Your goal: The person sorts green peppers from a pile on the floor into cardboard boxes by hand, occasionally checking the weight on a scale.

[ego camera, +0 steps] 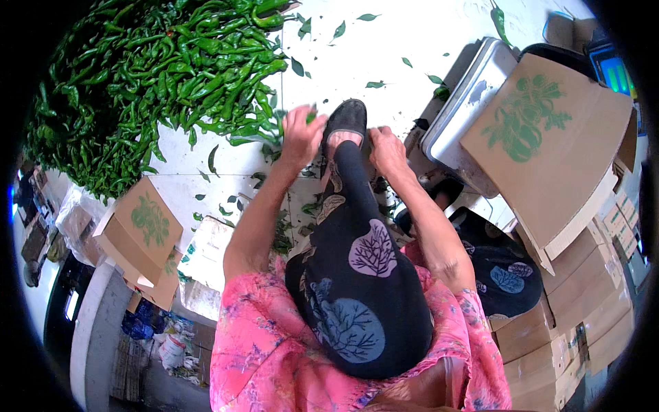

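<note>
A large heap of long green chili peppers (206, 77) covers the white tiled floor at the upper left. At its lower right edge is my left hand (302, 135), blurred, with a bit of green pepper showing at its curled fingers. My right hand (386, 148) is on the other side of my black shoe (347, 117), its fingers bent; whether it holds anything cannot be seen. Loose green leaves (375, 84) lie scattered on the tiles. More leaves and dark bits are on the floor between my arms and around my foot.
To the right, an open cardboard box (566, 170) with a green vegetable print stands beside a white-topped scale or container (463, 123). Another printed cardboard box (149, 226) is at the left, near a worn white foam box (203, 257). Stacked cartons (582, 283) fill the lower right.
</note>
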The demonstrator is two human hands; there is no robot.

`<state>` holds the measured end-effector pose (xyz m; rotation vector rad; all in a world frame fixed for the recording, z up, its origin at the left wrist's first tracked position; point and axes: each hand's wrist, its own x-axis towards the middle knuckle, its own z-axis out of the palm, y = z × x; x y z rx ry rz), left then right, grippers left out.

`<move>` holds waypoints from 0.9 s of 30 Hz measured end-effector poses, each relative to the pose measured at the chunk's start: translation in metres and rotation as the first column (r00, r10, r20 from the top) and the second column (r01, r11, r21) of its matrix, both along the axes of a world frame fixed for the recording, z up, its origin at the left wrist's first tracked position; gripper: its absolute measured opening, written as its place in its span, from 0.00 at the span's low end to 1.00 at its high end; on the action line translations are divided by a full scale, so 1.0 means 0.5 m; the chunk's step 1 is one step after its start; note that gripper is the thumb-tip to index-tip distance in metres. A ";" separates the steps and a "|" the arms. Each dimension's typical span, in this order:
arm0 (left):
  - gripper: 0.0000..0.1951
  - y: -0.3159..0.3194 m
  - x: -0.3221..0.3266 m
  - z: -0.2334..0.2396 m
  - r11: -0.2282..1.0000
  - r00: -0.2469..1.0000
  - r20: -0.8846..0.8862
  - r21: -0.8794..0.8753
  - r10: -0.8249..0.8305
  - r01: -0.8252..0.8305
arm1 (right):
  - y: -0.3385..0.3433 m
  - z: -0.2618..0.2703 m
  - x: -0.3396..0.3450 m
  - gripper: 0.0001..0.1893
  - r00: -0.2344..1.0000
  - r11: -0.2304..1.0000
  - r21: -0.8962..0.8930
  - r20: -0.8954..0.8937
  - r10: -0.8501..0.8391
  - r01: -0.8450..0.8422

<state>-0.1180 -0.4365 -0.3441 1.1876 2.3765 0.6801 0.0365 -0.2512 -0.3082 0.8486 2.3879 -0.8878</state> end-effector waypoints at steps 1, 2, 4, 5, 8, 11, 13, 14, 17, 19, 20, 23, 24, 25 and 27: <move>0.14 -0.037 0.031 0.006 0.998 0.999 0.006 -0.045 0.040 -0.040 | -0.006 0.002 0.017 0.16 0.996 0.997 -0.071 0.074 0.046 -0.041; 0.14 -0.091 0.068 0.005 0.996 0.999 0.015 -0.080 0.040 -0.038 | -0.017 -0.001 0.035 0.17 0.985 0.986 -0.149 0.138 0.100 -0.079; 0.15 -0.222 0.185 -0.014 0.972 0.990 0.131 -0.235 0.050 -0.018 | -0.039 -0.055 0.111 0.19 0.952 0.898 -0.379 0.111 0.285 -0.224; 0.16 -0.257 0.228 -0.007 0.959 0.979 0.197 -0.264 -0.047 0.099 | -0.047 -0.067 0.166 0.19 0.967 0.886 -0.452 0.160 0.197 -0.106; 0.19 -0.338 0.240 0.097 0.896 0.936 0.242 -0.306 -0.254 0.322 | -0.065 0.097 0.114 0.19 0.978 0.878 -0.478 0.170 0.121 -0.025; 0.31 -0.276 -0.016 0.124 0.982 0.982 -0.048 -0.048 0.181 -0.184 | -0.048 0.092 0.099 0.19 0.948 0.896 -0.431 0.314 0.040 0.105; 0.34 -0.147 -0.237 0.178 0.766 0.763 0.070 -0.033 0.643 -0.642 | -0.014 0.044 0.133 0.18 0.970 0.937 -0.327 0.240 -0.040 0.120; 0.37 -0.162 -0.336 0.171 0.711 0.710 -0.053 0.102 0.702 -0.695 | -0.004 0.033 0.122 0.18 0.991 0.942 -0.324 0.126 -0.043 0.082; 0.48 -0.222 -0.507 0.115 0.414 0.408 0.249 0.029 0.878 -0.910 | -0.005 0.020 0.061 0.16 0.948 0.854 -0.438 -0.012 -0.317 0.280; 0.54 -0.222 -0.537 0.055 0.421 0.424 0.087 0.050 0.902 -0.906 | -0.007 0.039 0.015 0.16 0.899 0.770 -0.525 -0.019 -0.437 0.363; 0.55 -0.167 -0.519 0.033 0.476 0.477 0.052 0.036 0.877 -0.879 | 0.006 0.019 0.025 0.16 0.864 0.715 -0.554 0.015 -0.504 0.427; 0.55 -0.039 -0.465 0.018 0.643 0.642 0.040 -0.018 0.766 -0.766 | 0.027 -0.004 0.032 0.17 0.790 0.560 -0.652 0.099 -0.605 0.511; 0.54 0.013 -0.432 0.028 0.666 0.664 0.048 -0.054 0.746 -0.744 | 0.037 -0.001 0.026 0.26 0.783 0.549 -0.629 0.160 -0.601 0.550; 0.53 0.062 -0.387 0.043 0.687 0.685 0.060 -0.090 0.726 -0.721 | 0.044 0.005 0.015 0.26 0.780 0.551 -0.622 0.163 -0.605 0.557; 0.47 0.103 -0.307 0.060 0.651 0.645 0.113 -0.034 0.756 -0.758 | 0.046 0.030 -0.027 0.35 0.674 0.413 -0.663 0.191 -0.713 0.624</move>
